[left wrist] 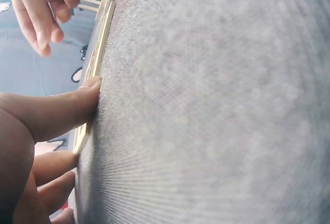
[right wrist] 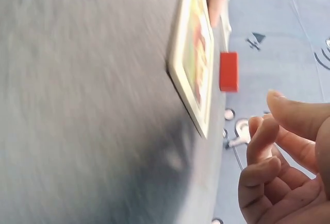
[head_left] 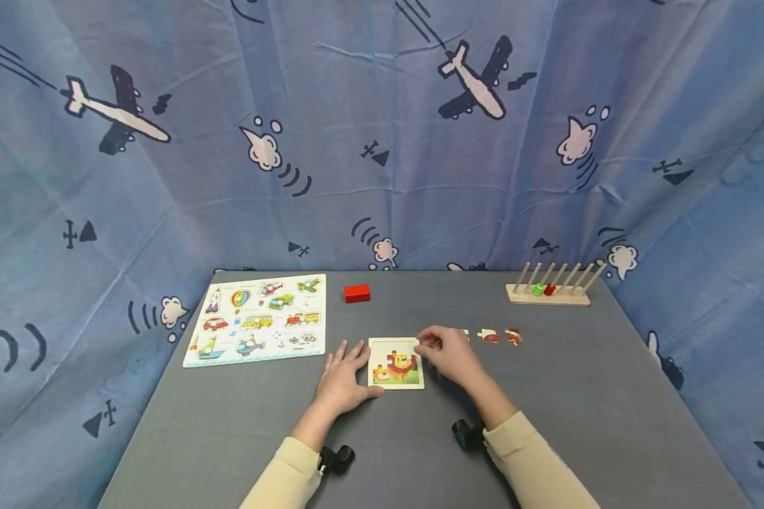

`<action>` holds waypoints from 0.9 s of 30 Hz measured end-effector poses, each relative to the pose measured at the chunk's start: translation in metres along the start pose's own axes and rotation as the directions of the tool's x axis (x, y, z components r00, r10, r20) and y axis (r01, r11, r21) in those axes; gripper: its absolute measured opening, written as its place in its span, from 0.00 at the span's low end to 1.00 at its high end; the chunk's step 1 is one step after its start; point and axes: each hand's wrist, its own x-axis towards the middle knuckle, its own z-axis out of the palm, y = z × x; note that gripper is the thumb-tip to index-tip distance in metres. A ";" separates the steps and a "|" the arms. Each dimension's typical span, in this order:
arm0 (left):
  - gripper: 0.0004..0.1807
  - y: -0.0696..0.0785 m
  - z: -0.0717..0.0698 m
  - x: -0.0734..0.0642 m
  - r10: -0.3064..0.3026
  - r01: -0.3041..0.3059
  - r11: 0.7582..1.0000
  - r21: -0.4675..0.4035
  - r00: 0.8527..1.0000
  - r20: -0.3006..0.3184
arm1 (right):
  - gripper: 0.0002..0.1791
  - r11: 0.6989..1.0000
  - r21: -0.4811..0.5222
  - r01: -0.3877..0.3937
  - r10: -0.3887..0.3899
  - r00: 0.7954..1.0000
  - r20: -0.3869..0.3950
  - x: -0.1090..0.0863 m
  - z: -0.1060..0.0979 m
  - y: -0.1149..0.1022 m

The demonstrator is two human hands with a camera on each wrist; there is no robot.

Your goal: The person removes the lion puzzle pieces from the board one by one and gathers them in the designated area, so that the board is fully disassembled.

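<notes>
A small square puzzle board (head_left: 395, 342) with a pale frame lies on the table, lion-picture pieces (head_left: 402, 364) covering its lower part. My left hand (head_left: 342, 380) rests at the board's left side, fingers spread and mostly straight. Its thumb (left wrist: 67, 112) touches the near edge, and a fingertip meets the left edge. Over the board's upper right corner is my right hand (head_left: 448, 351), raised off it with loosely bent fingers. No piece shows between its thumb (right wrist: 294, 113) and fingers. Loose puzzle pieces (head_left: 488, 336) lie to the right, one partly hidden behind that hand.
A picture board of vehicles (head_left: 261, 322) lies at the left. Behind the puzzle stands a red block (head_left: 357, 293). A wooden peg rack (head_left: 547, 299) with green and red beads is at the back right. A patterned blue curtain (head_left: 382, 141) hangs behind the table.
</notes>
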 end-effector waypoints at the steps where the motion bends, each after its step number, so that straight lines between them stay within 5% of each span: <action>1: 0.50 0.000 0.000 0.000 -0.001 0.001 1.000 0.003 1.000 0.000 | 0.11 1.000 0.003 0.002 -0.002 1.000 0.006 0.001 0.004 -0.002; 15: 0.49 0.000 0.000 0.002 -0.006 0.006 1.000 0.026 1.000 0.012 | 0.12 0.998 -0.057 -0.034 0.040 0.994 0.100 0.015 0.045 -0.010; 27: 0.49 0.001 -0.001 0.000 -0.004 0.004 1.000 0.022 1.000 0.008 | 0.10 0.992 -0.111 -0.060 0.074 0.989 0.124 0.016 0.049 -0.012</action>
